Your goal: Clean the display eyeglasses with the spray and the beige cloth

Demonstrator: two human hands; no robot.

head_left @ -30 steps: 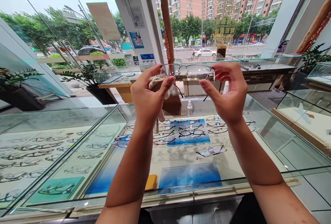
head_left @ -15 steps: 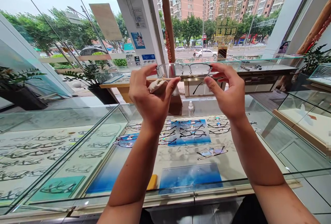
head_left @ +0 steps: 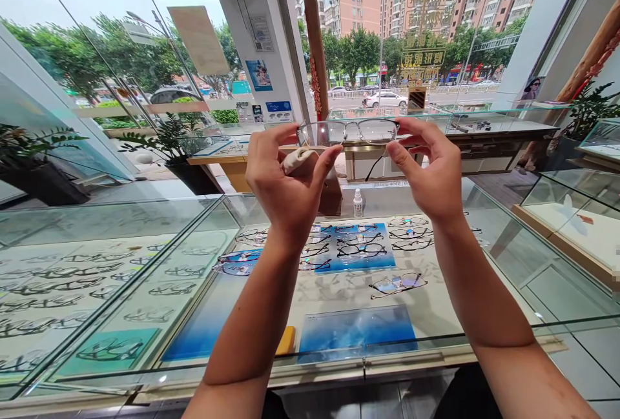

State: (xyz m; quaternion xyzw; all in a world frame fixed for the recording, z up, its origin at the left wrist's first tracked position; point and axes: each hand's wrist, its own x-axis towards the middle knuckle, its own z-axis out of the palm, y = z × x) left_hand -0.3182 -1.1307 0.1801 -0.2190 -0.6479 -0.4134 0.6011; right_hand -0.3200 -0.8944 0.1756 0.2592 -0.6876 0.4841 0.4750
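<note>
A pair of eyeglasses [head_left: 352, 123] with a thin dark-topped frame and clear lenses is held up above the glass counter. My left hand [head_left: 288, 180] grips its left end between fingers and thumb, and a crumpled beige cloth [head_left: 297, 159] is tucked in the same palm. My right hand [head_left: 429, 170] pinches the right end, with the thumb below and the fingers above. One dark temple arm hangs down between the hands. Beneath them, on the counter, stands a small white bottle [head_left: 358, 203].
The glass display counter [head_left: 349, 347] holds rows of eyeglasses [head_left: 361, 249] and blue cards [head_left: 358, 332]. A yellow object [head_left: 286, 340] lies near its front edge. More display cases [head_left: 571, 212] stand to the right, and potted plants [head_left: 179, 148] are by the windows.
Both hands and the eyeglasses have shifted very slightly to the right. The grip on the frame and the cloth in my left hand stay the same.
</note>
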